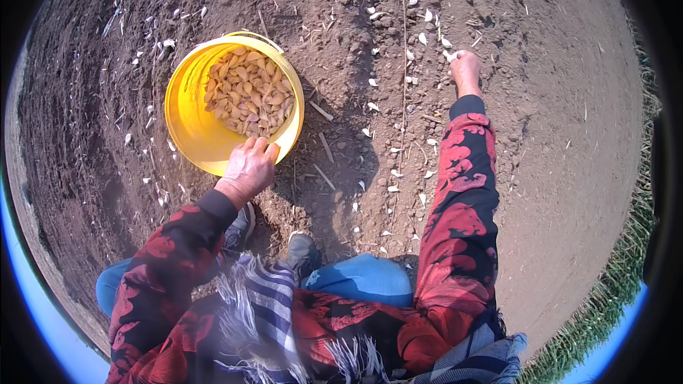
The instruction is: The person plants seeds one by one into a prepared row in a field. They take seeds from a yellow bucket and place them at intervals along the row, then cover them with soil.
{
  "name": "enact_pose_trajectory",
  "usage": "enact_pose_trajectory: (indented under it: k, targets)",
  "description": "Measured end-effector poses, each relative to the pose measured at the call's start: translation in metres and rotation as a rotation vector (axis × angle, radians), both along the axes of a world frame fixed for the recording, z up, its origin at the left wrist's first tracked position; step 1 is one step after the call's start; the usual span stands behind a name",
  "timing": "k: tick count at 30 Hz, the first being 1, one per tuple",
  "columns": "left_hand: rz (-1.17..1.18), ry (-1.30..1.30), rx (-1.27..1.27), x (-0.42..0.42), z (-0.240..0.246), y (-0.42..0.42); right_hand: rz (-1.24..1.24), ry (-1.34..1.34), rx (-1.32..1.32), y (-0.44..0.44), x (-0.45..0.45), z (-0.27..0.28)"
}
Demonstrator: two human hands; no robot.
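Observation:
My left hand (248, 166) grips the near rim of a yellow plastic bucket (189, 117), which tilts toward me. Inside lies a heap of garlic cloves (251, 93) with brownish skins. Stretched out to the right, my right hand (466, 70) is low over the soil with its fingers pinched on a pale garlic clove (451, 55); the fingers partly cover it. Just beyond that hand a white clove (446, 42) rests on the ground. More cloves lie in rows nearer me, among them one clove (396, 173) beside a thin string (404, 90) that runs away from me along the soil.
Loose brown soil (549, 133) spreads all around, with bits of dry stalk (321, 112) on it. Scattered cloves (169, 42) lie left of the bucket. My shoe (303, 253) and bent knee (363, 280) are close below. Green grass (613, 272) borders the far right.

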State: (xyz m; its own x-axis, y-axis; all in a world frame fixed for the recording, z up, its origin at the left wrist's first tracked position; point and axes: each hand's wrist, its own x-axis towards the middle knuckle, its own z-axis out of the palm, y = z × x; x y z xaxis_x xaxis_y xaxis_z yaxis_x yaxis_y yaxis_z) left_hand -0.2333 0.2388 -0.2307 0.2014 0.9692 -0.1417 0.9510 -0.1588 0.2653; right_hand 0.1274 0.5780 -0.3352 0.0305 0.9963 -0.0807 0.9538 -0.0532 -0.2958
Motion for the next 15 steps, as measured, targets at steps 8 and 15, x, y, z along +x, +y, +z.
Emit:
enact_pose_trajectory:
  k: [8, 15]
  targets:
    - [-0.004, 0.010, 0.002, 0.000, 0.001, 0.001, 0.116, -0.106, 0.090, -0.015, -0.011, 0.013]
    - [0.012, 0.015, -0.025, 0.002, -0.003, -0.001, 0.006, -0.160, 0.016, -0.022, -0.035, 0.013]
